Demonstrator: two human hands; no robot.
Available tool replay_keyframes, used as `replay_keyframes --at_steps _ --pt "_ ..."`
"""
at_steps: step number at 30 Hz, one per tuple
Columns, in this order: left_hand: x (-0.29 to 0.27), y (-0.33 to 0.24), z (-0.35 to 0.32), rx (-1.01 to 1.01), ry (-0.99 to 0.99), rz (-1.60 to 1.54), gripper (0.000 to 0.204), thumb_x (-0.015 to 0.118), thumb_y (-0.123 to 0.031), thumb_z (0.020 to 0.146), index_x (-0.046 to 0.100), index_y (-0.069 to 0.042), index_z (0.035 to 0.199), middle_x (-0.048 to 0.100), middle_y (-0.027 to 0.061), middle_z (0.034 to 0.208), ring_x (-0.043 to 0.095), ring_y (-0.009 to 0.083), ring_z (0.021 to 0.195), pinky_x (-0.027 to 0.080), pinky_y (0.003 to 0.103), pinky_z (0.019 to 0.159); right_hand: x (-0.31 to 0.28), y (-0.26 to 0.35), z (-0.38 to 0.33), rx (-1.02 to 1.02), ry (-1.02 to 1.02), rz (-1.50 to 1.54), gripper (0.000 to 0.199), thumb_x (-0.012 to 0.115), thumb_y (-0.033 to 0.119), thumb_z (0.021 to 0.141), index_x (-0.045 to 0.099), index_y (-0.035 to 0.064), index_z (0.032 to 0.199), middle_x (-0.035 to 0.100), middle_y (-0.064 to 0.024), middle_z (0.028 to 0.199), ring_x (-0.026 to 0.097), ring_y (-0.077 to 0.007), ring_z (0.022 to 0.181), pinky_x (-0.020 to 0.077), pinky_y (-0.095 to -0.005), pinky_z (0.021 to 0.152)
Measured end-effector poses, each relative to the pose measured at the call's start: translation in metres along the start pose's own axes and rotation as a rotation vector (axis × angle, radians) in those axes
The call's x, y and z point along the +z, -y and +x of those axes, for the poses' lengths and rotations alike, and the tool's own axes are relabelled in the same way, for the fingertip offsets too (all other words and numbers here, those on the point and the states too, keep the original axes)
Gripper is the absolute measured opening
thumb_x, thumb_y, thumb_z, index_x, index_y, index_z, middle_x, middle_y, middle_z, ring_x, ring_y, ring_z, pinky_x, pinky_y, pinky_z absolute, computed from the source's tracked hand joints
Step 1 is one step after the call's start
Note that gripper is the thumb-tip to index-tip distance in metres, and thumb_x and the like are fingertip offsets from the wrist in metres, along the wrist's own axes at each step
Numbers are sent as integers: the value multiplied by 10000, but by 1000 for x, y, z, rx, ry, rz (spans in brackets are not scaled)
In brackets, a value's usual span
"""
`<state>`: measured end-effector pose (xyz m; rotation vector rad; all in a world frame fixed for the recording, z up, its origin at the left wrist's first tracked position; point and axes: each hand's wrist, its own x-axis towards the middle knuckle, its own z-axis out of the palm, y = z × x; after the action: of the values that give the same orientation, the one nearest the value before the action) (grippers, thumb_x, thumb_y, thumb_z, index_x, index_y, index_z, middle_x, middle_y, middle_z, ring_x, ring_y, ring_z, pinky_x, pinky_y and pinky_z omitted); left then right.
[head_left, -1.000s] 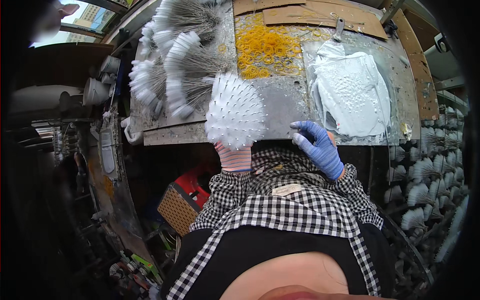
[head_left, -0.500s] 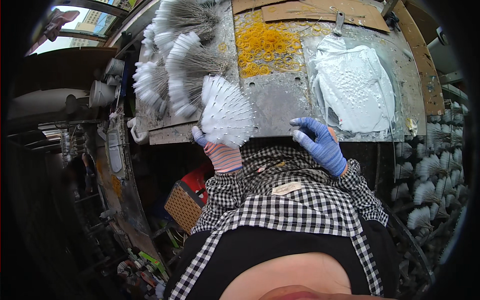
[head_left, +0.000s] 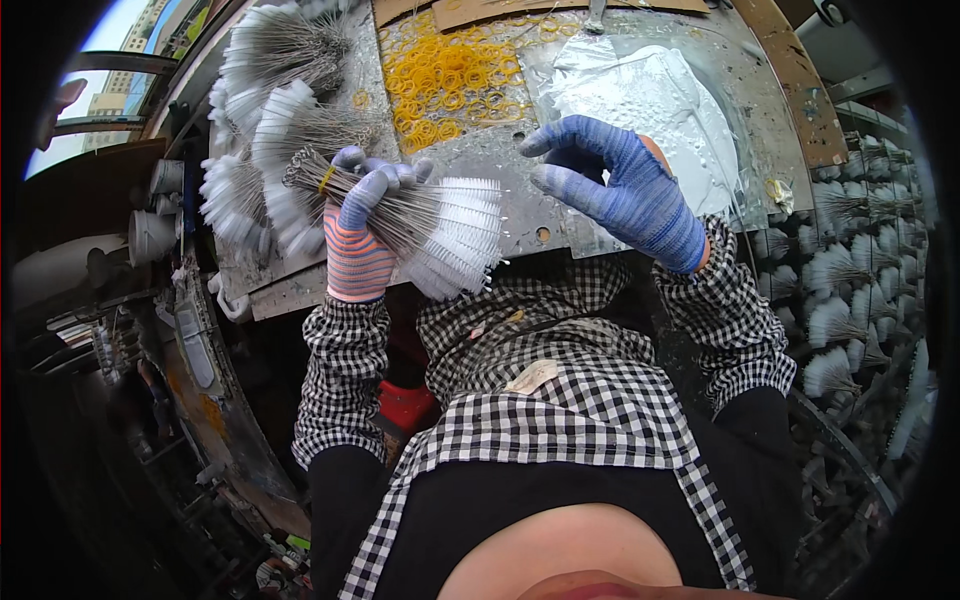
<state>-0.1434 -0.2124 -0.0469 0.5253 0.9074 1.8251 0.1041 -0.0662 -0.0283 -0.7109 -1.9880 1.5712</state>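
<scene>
My left hand, in a striped glove with blue fingertips, is closed around the wire stems of a bundle of small white bottle brushes. The bristle heads fan out to the right over the table's front edge. A yellow rubber band circles the stems near their far ends, left of my fingers. My right hand, in a blue glove, hovers near the front edge with thumb and fingers apart and nothing between them. Beyond it lies a thick spread of white paste on a clear sheet.
Loose yellow rubber bands cover the middle of the metal table. More brush bundles lie heaped at the left. A scraper handle and cardboard sit at the back. Many brush bundles stand on racks at the right.
The bundle has turned over in my left hand: its bristle tips faced up, and now its stems and rubber band show. My right hand has risen and moved slightly left, still open.
</scene>
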Motion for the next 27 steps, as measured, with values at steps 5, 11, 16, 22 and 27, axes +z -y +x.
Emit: replay_keyframes --at_steps 5,11,16,22,27 --pt "9 6 34 -67 228 96 366 673 -37 863 563 -156 1191 623 35 946 607 210 972 350 575 1157 1 2 14 -204 260 -230 250 700 270 891 713 129 1097 739 -103 872 715 -226 771 563 -346 753" --pt "27 18 64 -37 293 243 309 620 -50 809 520 -96 1099 575 57 948 607 215 983 393 546 1129 0 0 16 -196 248 -451 192 703 242 841 700 138 1001 728 -73 790 723 -259 725 577 -372 731" --pt "51 30 87 13 369 351 242 614 -9 831 552 -60 1059 610 61 954 624 206 975 468 445 1068 -9 -12 18 -220 147 -559 166 711 243 828 672 126 939 722 -81 774 722 -275 738 573 -382 716" --pt "90 56 122 91 461 439 242 696 -56 839 602 -62 1062 639 58 998 622 202 978 508 388 960 -35 -23 19 -96 46 -613 275 735 271 831 700 99 1042 762 -102 885 747 -246 816 584 -348 790" --pt "133 77 129 159 465 431 274 634 -48 855 573 -78 1121 577 1 968 559 107 870 460 255 829 -54 -49 17 -173 -80 -577 313 726 257 860 687 61 1102 758 -115 926 747 -234 850 582 -342 813"
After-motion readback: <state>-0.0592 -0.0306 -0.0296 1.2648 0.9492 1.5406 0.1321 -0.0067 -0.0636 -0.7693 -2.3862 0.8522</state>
